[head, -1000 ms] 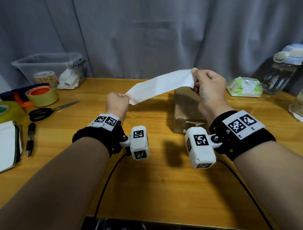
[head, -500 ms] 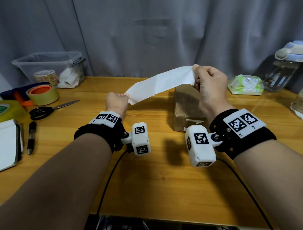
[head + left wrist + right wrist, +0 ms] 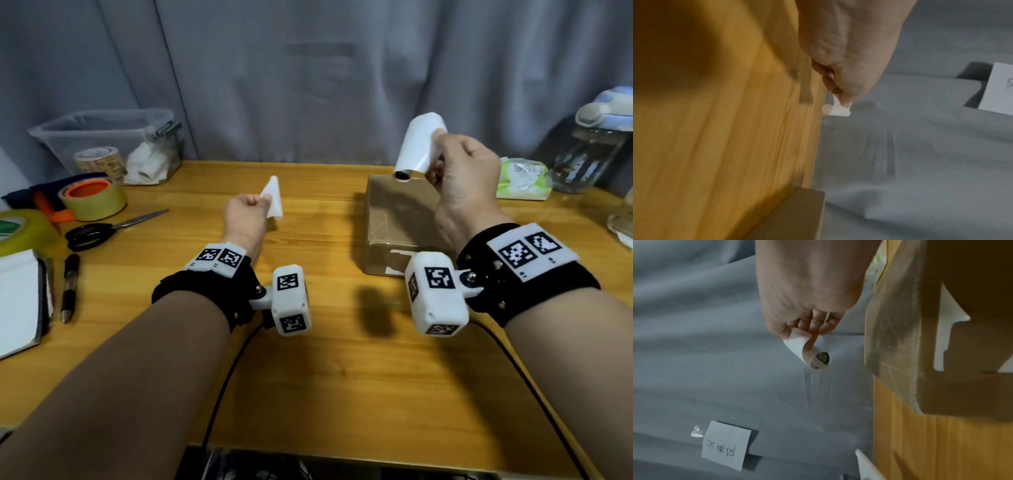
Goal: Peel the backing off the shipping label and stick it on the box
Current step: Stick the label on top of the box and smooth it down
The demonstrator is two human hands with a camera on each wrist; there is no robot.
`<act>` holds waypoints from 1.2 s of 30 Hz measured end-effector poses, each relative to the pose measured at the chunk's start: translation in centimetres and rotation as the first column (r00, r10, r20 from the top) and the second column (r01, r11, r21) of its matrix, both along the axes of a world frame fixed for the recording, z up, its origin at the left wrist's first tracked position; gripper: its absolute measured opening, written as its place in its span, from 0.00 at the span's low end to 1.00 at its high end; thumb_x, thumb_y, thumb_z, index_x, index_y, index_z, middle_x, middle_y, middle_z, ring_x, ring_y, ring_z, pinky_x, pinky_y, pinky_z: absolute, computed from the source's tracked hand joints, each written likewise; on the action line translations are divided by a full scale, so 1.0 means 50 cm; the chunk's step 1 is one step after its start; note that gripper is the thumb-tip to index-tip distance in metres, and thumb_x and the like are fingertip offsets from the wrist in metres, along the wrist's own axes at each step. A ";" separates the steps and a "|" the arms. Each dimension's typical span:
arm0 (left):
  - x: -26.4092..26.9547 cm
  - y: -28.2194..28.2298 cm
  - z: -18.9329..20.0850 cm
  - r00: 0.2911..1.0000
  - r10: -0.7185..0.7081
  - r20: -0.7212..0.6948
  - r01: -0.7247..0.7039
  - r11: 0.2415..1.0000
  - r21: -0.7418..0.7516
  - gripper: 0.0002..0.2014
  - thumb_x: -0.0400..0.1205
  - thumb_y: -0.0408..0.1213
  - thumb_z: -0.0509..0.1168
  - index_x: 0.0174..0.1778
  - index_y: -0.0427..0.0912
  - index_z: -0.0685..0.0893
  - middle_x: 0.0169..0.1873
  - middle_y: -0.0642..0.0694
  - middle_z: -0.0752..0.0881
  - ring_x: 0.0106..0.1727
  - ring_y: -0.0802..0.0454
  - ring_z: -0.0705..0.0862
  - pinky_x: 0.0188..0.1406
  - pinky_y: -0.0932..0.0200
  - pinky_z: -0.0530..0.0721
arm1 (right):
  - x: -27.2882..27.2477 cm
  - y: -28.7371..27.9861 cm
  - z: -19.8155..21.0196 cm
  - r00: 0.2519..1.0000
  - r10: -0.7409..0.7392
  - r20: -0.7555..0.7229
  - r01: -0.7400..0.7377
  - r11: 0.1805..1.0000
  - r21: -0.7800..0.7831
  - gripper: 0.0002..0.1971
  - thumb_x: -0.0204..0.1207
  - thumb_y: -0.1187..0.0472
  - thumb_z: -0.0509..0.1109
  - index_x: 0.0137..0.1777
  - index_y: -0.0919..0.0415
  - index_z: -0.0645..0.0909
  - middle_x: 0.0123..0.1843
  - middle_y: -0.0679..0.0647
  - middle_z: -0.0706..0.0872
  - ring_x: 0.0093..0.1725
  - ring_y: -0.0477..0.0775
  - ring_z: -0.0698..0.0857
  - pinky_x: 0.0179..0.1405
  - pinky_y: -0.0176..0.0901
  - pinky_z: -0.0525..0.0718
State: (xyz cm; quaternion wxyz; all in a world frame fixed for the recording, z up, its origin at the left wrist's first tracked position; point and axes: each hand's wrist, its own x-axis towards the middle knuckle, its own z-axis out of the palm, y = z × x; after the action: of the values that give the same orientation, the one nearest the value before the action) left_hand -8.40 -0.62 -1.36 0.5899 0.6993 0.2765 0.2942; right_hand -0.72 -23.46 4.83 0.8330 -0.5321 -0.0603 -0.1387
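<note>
The shipping label (image 3: 418,145) is up in the air, curled into a loose tube, pinched in the right hand (image 3: 460,178) just above the far end of the box (image 3: 397,219). From the right wrist view you can see the curl clearly, black print showing at its lower lip, a fingertip inside the roll. Over on the other side, the left hand (image 3: 245,216) pinches a small white strip, the backing (image 3: 273,197), between thumb and curled fingers, held above the bare counter (image 3: 342,377), well apart from the label.

The box sits on the counter under the right hand, brown, taped, a torn white patch on its near face. Nothing lies between the label and the top of the box.

Out to the left: scissors (image 3: 102,231), a black pen (image 3: 70,287), a notebook (image 3: 20,301) at the edge, a roll of tan tape (image 3: 94,198) with an orange core, and a clear plastic bin (image 3: 106,144) at the back. To the right, a pack of wipes (image 3: 522,178) and a water bottle (image 3: 592,147). A grey curtain (image 3: 308,68) hangs behind it all.
</note>
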 end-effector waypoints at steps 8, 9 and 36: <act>0.007 0.000 0.002 0.911 -0.155 -0.382 0.216 0.969 0.120 0.14 0.77 0.35 0.70 0.35 0.45 0.69 0.32 0.46 0.77 0.27 0.53 0.74 0.19 0.64 0.74 | 0.000 -0.046 -0.009 0.987 0.124 -0.104 -0.133 0.987 -0.087 0.08 0.74 0.59 0.72 0.34 0.56 0.81 0.32 0.48 0.83 0.29 0.42 0.82 0.24 0.30 0.79; 0.007 0.002 -0.001 0.894 -0.148 -0.424 0.226 0.964 0.141 0.13 0.77 0.37 0.70 0.34 0.45 0.70 0.35 0.44 0.79 0.30 0.52 0.75 0.24 0.61 0.75 | 0.003 -0.054 -0.010 0.982 0.136 -0.128 -0.149 0.984 -0.102 0.06 0.74 0.57 0.72 0.37 0.56 0.81 0.35 0.49 0.84 0.33 0.43 0.83 0.25 0.30 0.80; -0.024 -0.047 0.091 0.740 -0.349 -0.574 0.576 0.770 0.275 0.27 0.77 0.44 0.69 0.70 0.40 0.74 0.61 0.40 0.81 0.48 0.48 0.83 0.44 0.58 0.83 | -0.083 0.074 -0.017 0.861 0.390 -0.326 -0.425 0.905 -0.039 0.07 0.75 0.54 0.70 0.44 0.57 0.81 0.41 0.54 0.85 0.37 0.47 0.83 0.32 0.38 0.82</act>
State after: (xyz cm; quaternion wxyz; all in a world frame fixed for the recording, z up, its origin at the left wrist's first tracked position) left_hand -9.60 -2.99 3.21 0.3827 0.9106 0.1559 0.0000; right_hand -4.86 -19.76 3.96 0.8119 -0.5672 -0.0471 0.1296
